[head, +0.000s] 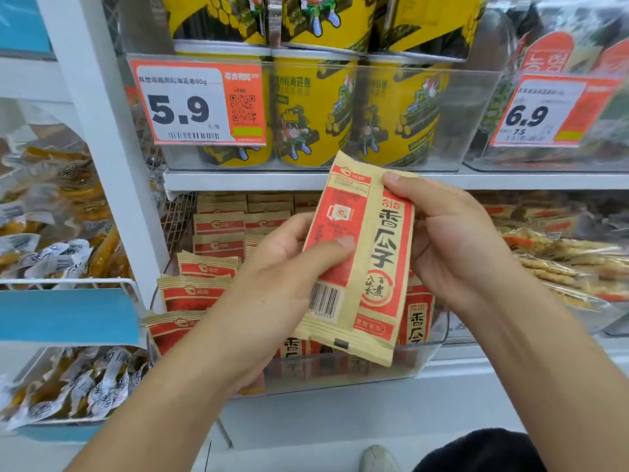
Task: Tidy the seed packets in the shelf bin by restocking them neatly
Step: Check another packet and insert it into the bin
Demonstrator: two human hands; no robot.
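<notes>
I hold one tan and red seed packet (360,267) upright in front of the shelf, above the bin. My left hand (282,277) grips its left edge, thumb pressed on the red panel. My right hand (452,240) grips its right edge, fingers curled over the top right corner. Below and behind it, the clear shelf bin (422,359) holds several more of the same packets (194,294), stacked in overlapping rows on the left and standing upright at the front right.
The shelf above carries yellow cans (313,110) in a clear tray with a 5.9 price tag (200,103). Bagged snacks (565,260) fill the bin to the right. A left rack holds small wrapped snacks (51,247). A white upright post (102,131) divides the racks.
</notes>
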